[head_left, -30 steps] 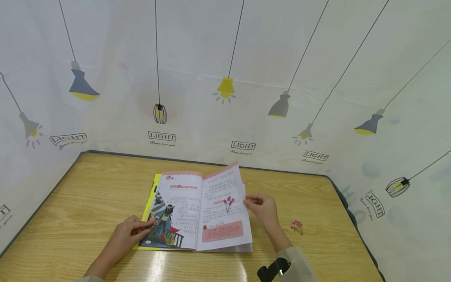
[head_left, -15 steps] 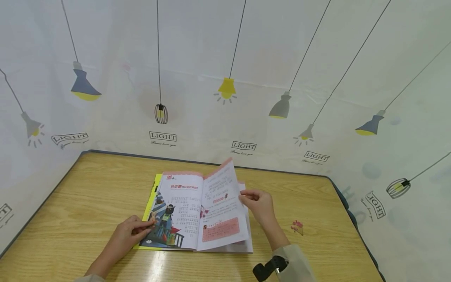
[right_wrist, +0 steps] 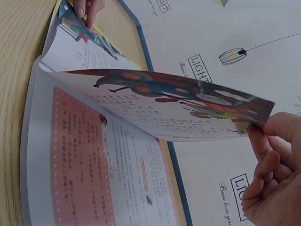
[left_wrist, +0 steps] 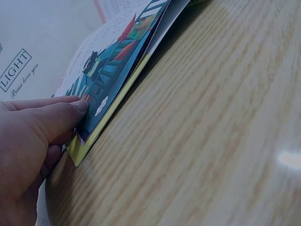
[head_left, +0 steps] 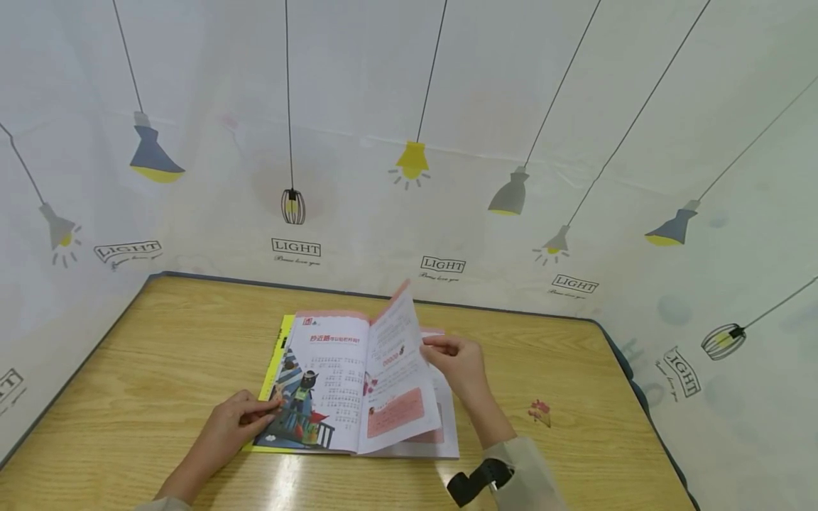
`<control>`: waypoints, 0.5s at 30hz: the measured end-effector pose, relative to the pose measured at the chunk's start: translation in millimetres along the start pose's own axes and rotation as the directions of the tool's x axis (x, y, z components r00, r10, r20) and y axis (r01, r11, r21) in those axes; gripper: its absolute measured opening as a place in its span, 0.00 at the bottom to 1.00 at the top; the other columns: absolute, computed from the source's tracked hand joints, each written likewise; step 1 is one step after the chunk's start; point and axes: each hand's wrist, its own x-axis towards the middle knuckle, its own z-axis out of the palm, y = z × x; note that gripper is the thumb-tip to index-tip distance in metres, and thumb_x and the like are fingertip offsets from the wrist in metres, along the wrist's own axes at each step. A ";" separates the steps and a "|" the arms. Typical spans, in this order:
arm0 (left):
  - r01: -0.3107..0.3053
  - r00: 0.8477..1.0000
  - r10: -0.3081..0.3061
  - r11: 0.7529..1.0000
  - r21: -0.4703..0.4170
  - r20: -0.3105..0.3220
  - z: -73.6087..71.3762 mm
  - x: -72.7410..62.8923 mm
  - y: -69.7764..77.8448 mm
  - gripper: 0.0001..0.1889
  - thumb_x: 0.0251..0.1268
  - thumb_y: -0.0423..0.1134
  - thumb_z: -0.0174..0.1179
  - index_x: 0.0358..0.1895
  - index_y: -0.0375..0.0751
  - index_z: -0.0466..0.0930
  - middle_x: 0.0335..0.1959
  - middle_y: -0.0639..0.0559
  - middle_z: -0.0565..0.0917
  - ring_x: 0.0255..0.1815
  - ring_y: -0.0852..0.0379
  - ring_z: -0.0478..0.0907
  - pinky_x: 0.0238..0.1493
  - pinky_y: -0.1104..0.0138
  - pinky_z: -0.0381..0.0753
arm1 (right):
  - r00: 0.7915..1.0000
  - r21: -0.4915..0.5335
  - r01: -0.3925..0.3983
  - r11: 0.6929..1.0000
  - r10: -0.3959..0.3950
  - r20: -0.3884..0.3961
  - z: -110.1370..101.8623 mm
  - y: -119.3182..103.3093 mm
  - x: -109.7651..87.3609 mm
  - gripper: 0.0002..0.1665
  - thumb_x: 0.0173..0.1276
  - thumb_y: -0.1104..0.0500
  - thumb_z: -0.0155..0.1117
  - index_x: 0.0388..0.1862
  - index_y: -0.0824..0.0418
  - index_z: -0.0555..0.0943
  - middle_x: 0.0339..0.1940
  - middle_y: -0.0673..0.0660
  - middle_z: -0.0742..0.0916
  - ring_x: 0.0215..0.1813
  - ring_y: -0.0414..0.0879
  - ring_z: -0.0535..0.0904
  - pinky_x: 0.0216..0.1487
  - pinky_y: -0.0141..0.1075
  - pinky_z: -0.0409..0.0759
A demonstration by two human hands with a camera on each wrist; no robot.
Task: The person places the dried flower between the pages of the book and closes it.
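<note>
The open book (head_left: 335,383) is laid on the table (head_left: 588,454). One raised page (head_left: 396,380) is pinched by the right hand (head_left: 458,365); the book's left edge is gripped by the left hand (head_left: 226,426), thumb on top. A pink flower-shaped piece (head_left: 540,411) is seen to the book's right.

The head view looks forward and down; wrist views look closely across the book (head_left: 350,387). All share it.

Pale beige right sleeve (head_left: 529,474), black wrist-worn device (head_left: 473,485), left cuff (head_left: 165,505) seemingly similar
</note>
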 end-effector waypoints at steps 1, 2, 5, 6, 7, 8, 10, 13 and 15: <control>0.003 1.000 -0.003 1.000 -0.001 0.001 0.0 0.0 -0.1 0.14 0.52 0.32 0.66 0.45 0.41 0.84 0.25 0.57 0.70 0.25 0.64 0.66 0.26 0.73 0.71 | 1.000 0.010 0.007 1.000 -0.007 0.003 1.4 -1.3 -0.1 0.10 0.52 0.66 0.69 0.34 0.70 0.84 0.25 0.56 0.85 0.27 0.39 0.77 0.29 0.29 0.75; 0.006 1.000 -0.006 1.000 -0.002 0.003 0.0 0.0 -0.1 0.14 0.52 0.32 0.66 0.45 0.41 0.84 0.25 0.57 0.70 0.25 0.64 0.66 0.26 0.73 0.71 | 1.000 0.023 0.018 1.000 -0.018 0.008 2.9 -2.7 -0.1 0.10 0.52 0.66 0.69 0.35 0.70 0.84 0.25 0.56 0.85 0.27 0.39 0.78 0.29 0.29 0.75; 0.023 1.000 -0.023 1.000 -0.001 0.010 -0.4 0.0 0.5 0.14 0.52 0.32 0.66 0.45 0.41 0.84 0.25 0.56 0.70 0.25 0.64 0.66 0.27 0.73 0.71 | 0.998 0.053 0.050 0.997 -0.051 0.023 7.5 -6.7 -0.2 0.11 0.52 0.67 0.69 0.36 0.70 0.84 0.27 0.57 0.85 0.28 0.37 0.78 0.30 0.28 0.75; 0.024 1.000 -0.024 1.000 -0.001 0.011 -0.6 0.0 0.8 0.15 0.52 0.32 0.66 0.45 0.41 0.83 0.25 0.56 0.70 0.25 0.63 0.66 0.27 0.73 0.71 | 0.998 0.065 0.053 0.996 -0.055 0.030 9.3 -7.8 0.0 0.11 0.52 0.67 0.69 0.36 0.70 0.84 0.27 0.57 0.85 0.28 0.37 0.78 0.30 0.29 0.75; 0.025 1.000 -0.025 1.000 -0.001 0.012 -0.8 -0.1 1.1 0.15 0.52 0.32 0.66 0.45 0.41 0.83 0.25 0.56 0.70 0.25 0.63 0.66 0.27 0.73 0.71 | 0.998 0.074 0.052 0.996 -0.055 0.038 11.2 -9.0 0.0 0.12 0.52 0.66 0.69 0.37 0.70 0.84 0.27 0.57 0.86 0.28 0.38 0.78 0.30 0.29 0.75; 0.025 1.000 -0.025 1.000 0.000 0.013 -0.9 -0.1 1.4 0.15 0.52 0.32 0.66 0.45 0.41 0.83 0.25 0.56 0.70 0.25 0.63 0.66 0.27 0.73 0.71 | 0.997 0.083 0.053 0.995 -0.057 0.045 13.1 -10.5 0.0 0.12 0.53 0.66 0.69 0.37 0.69 0.84 0.27 0.57 0.86 0.28 0.38 0.78 0.30 0.29 0.75; 0.025 1.000 -0.025 1.000 0.000 0.013 -1.2 -0.2 2.0 0.14 0.52 0.32 0.65 0.45 0.41 0.83 0.25 0.56 0.70 0.25 0.63 0.66 0.27 0.73 0.71 | 0.997 0.094 0.046 0.995 -0.051 0.057 17.3 -13.1 0.1 0.13 0.53 0.65 0.70 0.38 0.69 0.84 0.27 0.57 0.86 0.28 0.38 0.78 0.30 0.29 0.75; 0.019 1.000 -0.019 1.000 -0.003 0.012 -1.7 -0.5 3.0 0.14 0.52 0.32 0.66 0.45 0.41 0.83 0.25 0.56 0.70 0.25 0.64 0.65 0.27 0.73 0.71 | 0.996 0.100 0.046 0.994 -0.053 0.071 24.0 -17.1 0.3 0.13 0.53 0.65 0.70 0.38 0.69 0.84 0.27 0.57 0.86 0.28 0.38 0.78 0.30 0.30 0.76; 0.013 1.000 -0.013 1.000 -0.007 0.009 -2.0 -0.7 3.6 0.14 0.52 0.32 0.66 0.45 0.41 0.84 0.25 0.57 0.70 0.25 0.64 0.65 0.26 0.73 0.71 | 0.995 0.101 0.047 0.994 -0.055 0.079 28.3 -19.8 0.2 0.13 0.53 0.65 0.69 0.38 0.69 0.84 0.27 0.57 0.85 0.28 0.38 0.78 0.32 0.30 0.76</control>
